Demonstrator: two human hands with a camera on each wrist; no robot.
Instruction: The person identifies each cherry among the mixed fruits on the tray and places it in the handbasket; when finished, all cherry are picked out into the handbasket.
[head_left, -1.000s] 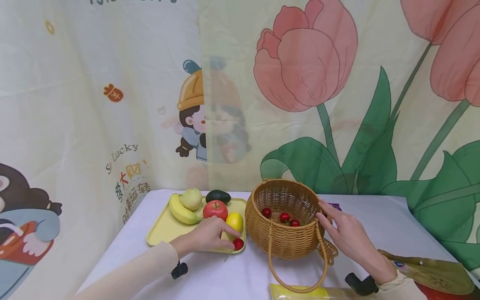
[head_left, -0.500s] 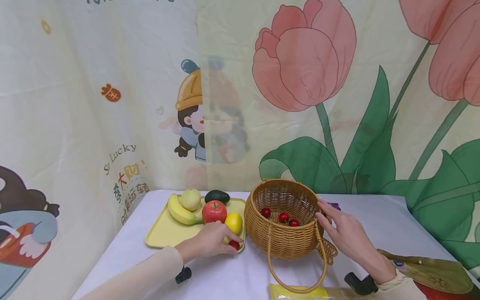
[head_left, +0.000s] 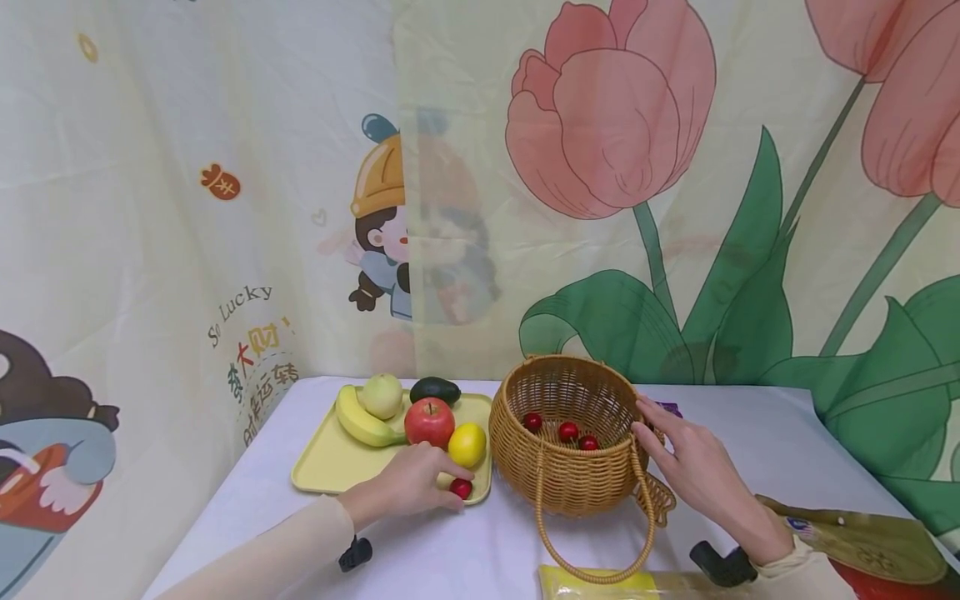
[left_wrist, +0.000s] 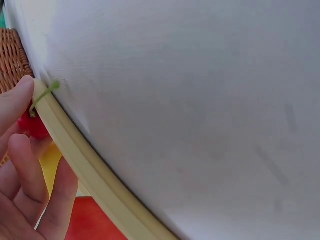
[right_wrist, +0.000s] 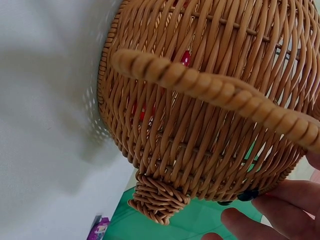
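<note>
My left hand [head_left: 408, 483] is low over the near right corner of the yellow tray [head_left: 322, 471]. Its thumb and index finger pinch a red cherry [head_left: 461, 489], whose green stem [left_wrist: 45, 97] sticks out over the tray's rim in the left wrist view. My right hand [head_left: 693, 454] rests straight fingers on the right side of the wicker basket [head_left: 566, 483], up near the rim. Inside the basket lie several cherries [head_left: 568, 432]. Red patches show through its weave in the right wrist view, where the basket handle [right_wrist: 215, 95] crosses in front.
On the tray sit a banana [head_left: 363, 425], a pale round fruit [head_left: 382, 396], an avocado [head_left: 435, 390], a red apple [head_left: 430, 421] and a lemon [head_left: 467, 445]. A yellow packet [head_left: 600, 583] and an olive-green bag [head_left: 862, 542] lie at the front right.
The left thumb and index finger have closed on the cherry and brought it slightly left along the tray's edge. The right hand stays at the basket.
</note>
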